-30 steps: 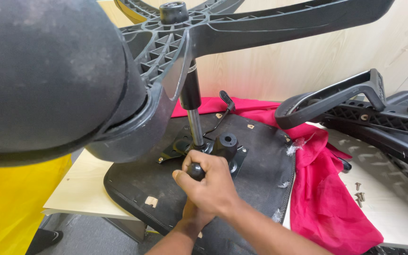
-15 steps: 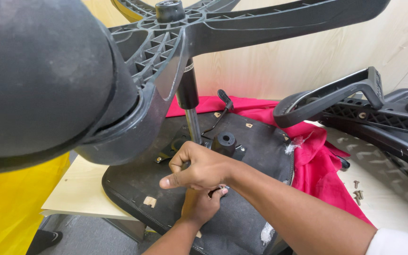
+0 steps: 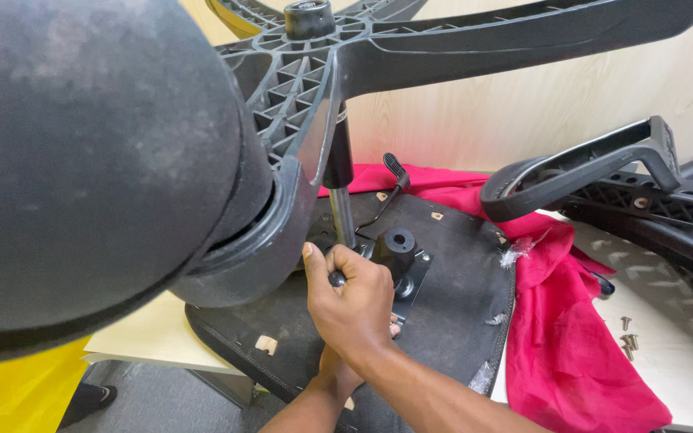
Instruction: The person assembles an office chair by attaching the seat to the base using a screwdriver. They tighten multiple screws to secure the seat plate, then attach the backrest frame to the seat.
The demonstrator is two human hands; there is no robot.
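Lever handle [image 3: 335,278] gripped; caster [image 3: 98,160] blocks the view.

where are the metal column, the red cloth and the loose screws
metal column [image 3: 342,215], head view, on its shiny lower shaft
red cloth [image 3: 559,337], head view, on the wide fold beside the seat
loose screws [image 3: 627,335], head view, on the small cluster on the table

Red cloth [image 3: 571,321] under black armrest [image 3: 595,164]; loose screws [image 3: 627,335] on the pale table [image 3: 667,321]
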